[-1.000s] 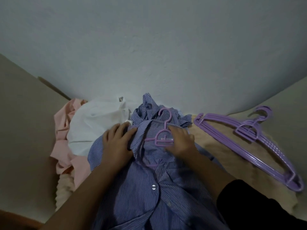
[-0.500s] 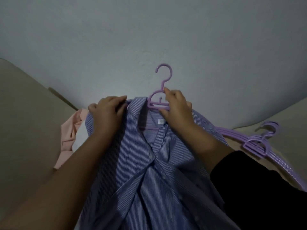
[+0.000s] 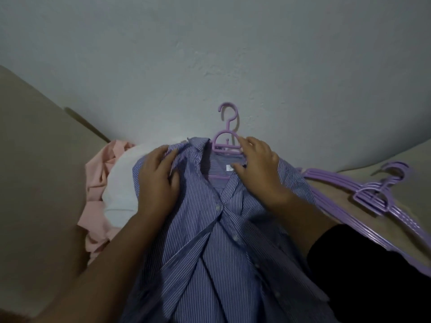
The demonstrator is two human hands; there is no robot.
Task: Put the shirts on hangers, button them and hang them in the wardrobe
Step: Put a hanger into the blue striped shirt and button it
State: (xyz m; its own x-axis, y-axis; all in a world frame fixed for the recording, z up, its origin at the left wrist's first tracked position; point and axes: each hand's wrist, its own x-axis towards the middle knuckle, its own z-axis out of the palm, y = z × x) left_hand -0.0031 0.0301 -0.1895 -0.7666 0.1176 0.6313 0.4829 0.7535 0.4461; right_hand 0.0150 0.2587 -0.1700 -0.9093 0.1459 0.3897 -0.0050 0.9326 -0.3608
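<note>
A blue striped shirt is seen at the centre of the frame, running from the middle down to the lower edge, with a purple hanger set inside its collar. The hook of the hanger stands upright above the collar, against the grey wall that fills the upper half of the frame. The shirt front is open at the neck, and small white buttons are visible along the placket below.

The shirt's shoulder, left of centre, is gripped by the left hand, whose fingers are curled over the fabric. The neck of the hanger and the collar beside it, just right of centre, are held by the right hand, with the fingertips pressed on the hanger's upper loop and the thumb laid on the collar near the label. A black sleeve is seen at the lower right.

A white garment and a pink garment are piled together at the middle left, touching the shirt's edge. A stack of spare purple hangers is laid on a beige surface at the right. No container is shown in the frame.
</note>
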